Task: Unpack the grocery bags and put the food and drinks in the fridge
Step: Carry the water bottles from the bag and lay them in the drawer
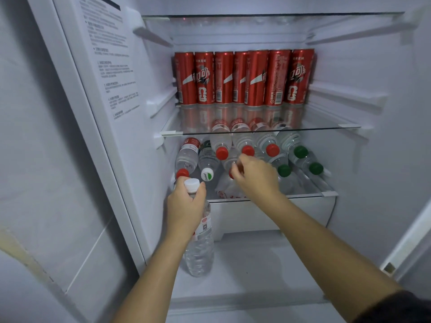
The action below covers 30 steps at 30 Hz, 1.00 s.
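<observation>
Open fridge seen from the wearer's head, looking forward and down into the compartment. Upper glass shelf: a row of red cans standing upright side by side against the back wall. Lower glass shelf: clear water bottles lying on their sides, stacked in two layers, caps toward the viewer; most caps are red, three at the right are green, and one at the left is white with a green mark. Left hand: fingers wrapped around the neck of a white-capped water bottle, which is held upright in front of the lower shelf's left end, its base hanging over the white fridge floor; its white cap shows above the closed fingers. Right hand: reaching over the front edge of the lower shelf, fingers curled narrowly at the cap end of a red-capped bottle in the bottom layer; the hand hides the cap, so whether the fingers actually pinch it cannot be told. A white packet with red print lies on the same shelf, partly hidden under the right hand. The inner wall at left carries a printed label; its text is too small to read.
</observation>
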Available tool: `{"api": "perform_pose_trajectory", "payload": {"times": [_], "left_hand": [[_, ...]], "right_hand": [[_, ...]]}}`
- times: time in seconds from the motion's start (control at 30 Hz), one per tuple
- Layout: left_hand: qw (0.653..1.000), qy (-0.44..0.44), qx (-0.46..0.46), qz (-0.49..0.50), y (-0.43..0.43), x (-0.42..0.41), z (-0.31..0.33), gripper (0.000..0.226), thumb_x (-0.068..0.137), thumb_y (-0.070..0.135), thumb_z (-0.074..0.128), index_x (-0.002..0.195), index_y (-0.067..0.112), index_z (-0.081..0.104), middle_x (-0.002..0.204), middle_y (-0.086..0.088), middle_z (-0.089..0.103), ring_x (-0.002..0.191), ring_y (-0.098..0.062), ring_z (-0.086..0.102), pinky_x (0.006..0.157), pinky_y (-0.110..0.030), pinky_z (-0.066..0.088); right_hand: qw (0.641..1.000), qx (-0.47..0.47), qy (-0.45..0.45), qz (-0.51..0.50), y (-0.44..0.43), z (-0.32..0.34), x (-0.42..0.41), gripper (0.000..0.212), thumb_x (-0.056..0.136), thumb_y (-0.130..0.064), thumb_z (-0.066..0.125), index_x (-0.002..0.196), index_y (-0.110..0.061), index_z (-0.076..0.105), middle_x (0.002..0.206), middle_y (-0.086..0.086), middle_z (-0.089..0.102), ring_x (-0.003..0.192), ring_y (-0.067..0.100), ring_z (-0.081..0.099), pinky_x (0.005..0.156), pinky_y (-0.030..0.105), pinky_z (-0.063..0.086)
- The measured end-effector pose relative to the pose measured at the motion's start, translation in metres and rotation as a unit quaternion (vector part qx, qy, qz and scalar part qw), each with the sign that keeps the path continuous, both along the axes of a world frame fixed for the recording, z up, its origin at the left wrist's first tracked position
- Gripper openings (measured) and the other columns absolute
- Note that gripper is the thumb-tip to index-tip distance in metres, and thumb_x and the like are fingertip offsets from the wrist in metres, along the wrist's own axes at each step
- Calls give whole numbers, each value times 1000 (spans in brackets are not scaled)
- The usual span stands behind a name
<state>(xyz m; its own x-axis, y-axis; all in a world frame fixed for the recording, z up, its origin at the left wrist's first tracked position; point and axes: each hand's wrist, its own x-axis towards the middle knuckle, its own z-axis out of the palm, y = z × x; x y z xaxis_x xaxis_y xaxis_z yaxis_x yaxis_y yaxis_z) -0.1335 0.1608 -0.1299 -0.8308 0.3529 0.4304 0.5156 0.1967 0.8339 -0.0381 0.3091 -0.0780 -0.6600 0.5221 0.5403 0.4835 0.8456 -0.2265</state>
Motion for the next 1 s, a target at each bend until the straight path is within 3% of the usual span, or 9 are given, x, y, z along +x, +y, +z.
{"api": "perform_pose_trajectory", "payload": {"times": [0.13,0.33,0.5,0.6,0.67,0.8,0.9,1.0], "left_hand": [[1000,-5,9,-2,2,4,3,12,90,31,60,95,22,56,79,2,68,76,-16,65,63,-27,48],[1000,-9,-14,3,-1,10,11,13,88,28,63,92,18,55,80,-2,63,76,-21,60,63,-27,41],[988,-83,-128,-26,-12,13,26,21,81,37,73,89,22,62,83,4,65,79,-18,59,70,-29,42],[977,-183,-49,-100,-23,21,33,10,81,21,75,85,18,66,83,2,69,82,-19,62,75,-31,47],[972,-196,-12,-132,-33,35,34,10,82,8,72,84,16,66,86,1,71,82,-16,61,75,-29,48],[975,-136,87,-155,-52,55,53,28,80,-2,71,72,25,66,88,6,73,85,-13,64,80,-31,49],[974,-35,140,-174,-61,65,83,22,72,10,70,69,31,64,88,8,72,88,-12,65,81,-27,50],[965,34,176,-189,-64,73,106,18,73,10,67,75,25,59,87,11,69,86,-6,64,78,-20,47]], "right_hand": [[1000,-12,-5,7,22,-35,20,33,99,-31,45,69,-19,52,61,-2,53,57,19,52,51,30,36],[996,17,-92,3,32,-50,18,32,98,-33,41,73,-21,58,64,-1,55,60,19,56,54,27,38],[992,4,-125,0,33,-47,18,32,98,-34,40,72,-20,54,66,0,53,63,19,54,56,28,39],[991,-2,-133,-1,32,-45,16,33,98,-34,39,75,-19,57,69,2,57,65,20,56,60,30,44],[991,-3,-134,0,32,-44,15,32,97,-34,39,76,-19,58,72,3,58,67,21,57,59,30,42],[991,-5,-136,-4,31,-43,16,31,96,-33,40,72,-20,54,68,2,53,66,23,53,57,29,38],[990,-16,-140,-1,31,-41,17,35,97,-33,40,65,-21,48,63,0,48,65,22,53,61,31,42],[989,-19,-146,1,30,-40,18,34,97,-33,40,67,-20,50,63,-1,48,59,17,47,55,28,34]]}}
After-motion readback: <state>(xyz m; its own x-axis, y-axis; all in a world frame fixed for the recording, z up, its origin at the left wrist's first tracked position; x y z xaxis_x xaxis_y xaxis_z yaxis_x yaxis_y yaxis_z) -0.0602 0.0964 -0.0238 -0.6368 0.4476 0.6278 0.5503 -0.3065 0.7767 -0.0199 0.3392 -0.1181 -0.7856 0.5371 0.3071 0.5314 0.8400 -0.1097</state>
